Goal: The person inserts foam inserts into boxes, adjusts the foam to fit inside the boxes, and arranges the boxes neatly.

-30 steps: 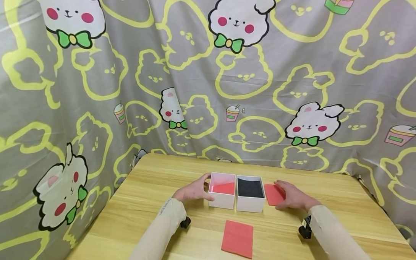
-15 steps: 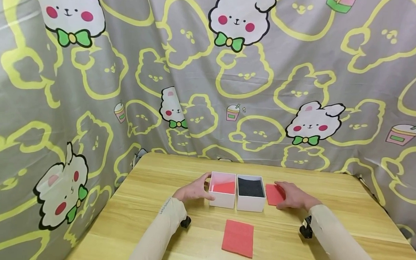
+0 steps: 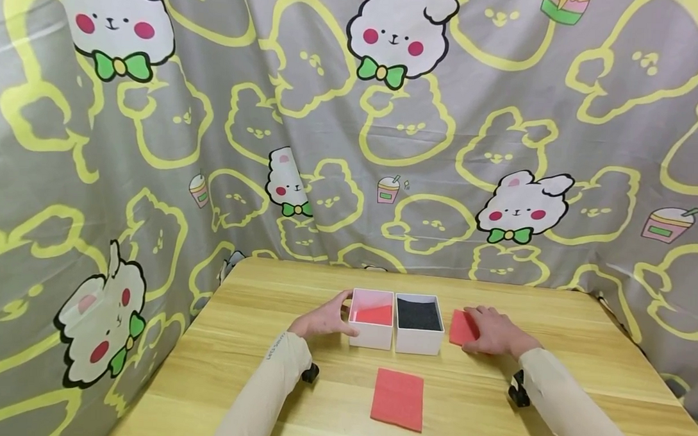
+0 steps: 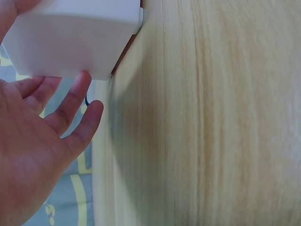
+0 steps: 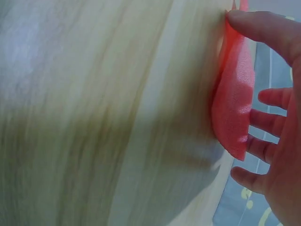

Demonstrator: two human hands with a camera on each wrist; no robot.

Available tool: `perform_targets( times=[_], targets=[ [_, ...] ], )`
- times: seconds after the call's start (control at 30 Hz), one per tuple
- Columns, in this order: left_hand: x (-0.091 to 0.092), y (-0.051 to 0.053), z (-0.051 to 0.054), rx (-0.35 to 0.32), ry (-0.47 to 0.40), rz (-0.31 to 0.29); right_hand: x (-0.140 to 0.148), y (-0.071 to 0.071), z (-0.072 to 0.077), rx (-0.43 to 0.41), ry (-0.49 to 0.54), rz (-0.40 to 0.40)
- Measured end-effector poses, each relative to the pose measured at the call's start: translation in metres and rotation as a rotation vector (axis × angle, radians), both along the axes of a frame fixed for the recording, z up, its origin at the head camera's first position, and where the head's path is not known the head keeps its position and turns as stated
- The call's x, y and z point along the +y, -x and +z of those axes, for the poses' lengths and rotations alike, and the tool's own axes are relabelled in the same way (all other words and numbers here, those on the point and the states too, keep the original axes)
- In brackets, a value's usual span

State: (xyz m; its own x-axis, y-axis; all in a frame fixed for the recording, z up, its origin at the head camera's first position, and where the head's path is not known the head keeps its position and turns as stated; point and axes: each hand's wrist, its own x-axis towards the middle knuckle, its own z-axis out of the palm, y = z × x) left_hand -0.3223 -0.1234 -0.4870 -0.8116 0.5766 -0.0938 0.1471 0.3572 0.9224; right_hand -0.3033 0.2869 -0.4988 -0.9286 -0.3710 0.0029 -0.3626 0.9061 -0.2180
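My left hand (image 3: 326, 316) grips the left side of a white box (image 3: 371, 336) that has a red piece (image 3: 374, 314) inside. In the left wrist view, fingertips touch the wall of the white box (image 4: 70, 44). Close beside it stands a second white box (image 3: 418, 342) with a dark grey piece (image 3: 418, 315) in it. Right of the boxes my right hand (image 3: 497, 333) holds a red sheet (image 3: 459, 328) by its edges; in the right wrist view the red sheet (image 5: 233, 99) is bowed between thumb and fingers.
Another red sheet (image 3: 397, 399) lies flat on the wooden table (image 3: 234, 361), nearer to me than the boxes. A grey patterned curtain (image 3: 329, 134) hangs behind and to the left of the table.
My right hand has moved slightly right with the red sheet, widening the gap to the boxes. The left hand has stayed at its box.
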Motion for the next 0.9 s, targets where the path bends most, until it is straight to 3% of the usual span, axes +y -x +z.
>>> perform_targets(
  times=[0.3, 0.9],
  targets=[
    [-0.001, 0.001, -0.003, 0.005, 0.005, -0.005, 0.004, -0.004, 0.009, -0.014, 0.091, -0.016],
    [-0.001, 0.002, -0.003, 0.005, -0.002, -0.012, -0.013, -0.01, 0.06, 0.193, 0.172, 0.074]
  ],
)
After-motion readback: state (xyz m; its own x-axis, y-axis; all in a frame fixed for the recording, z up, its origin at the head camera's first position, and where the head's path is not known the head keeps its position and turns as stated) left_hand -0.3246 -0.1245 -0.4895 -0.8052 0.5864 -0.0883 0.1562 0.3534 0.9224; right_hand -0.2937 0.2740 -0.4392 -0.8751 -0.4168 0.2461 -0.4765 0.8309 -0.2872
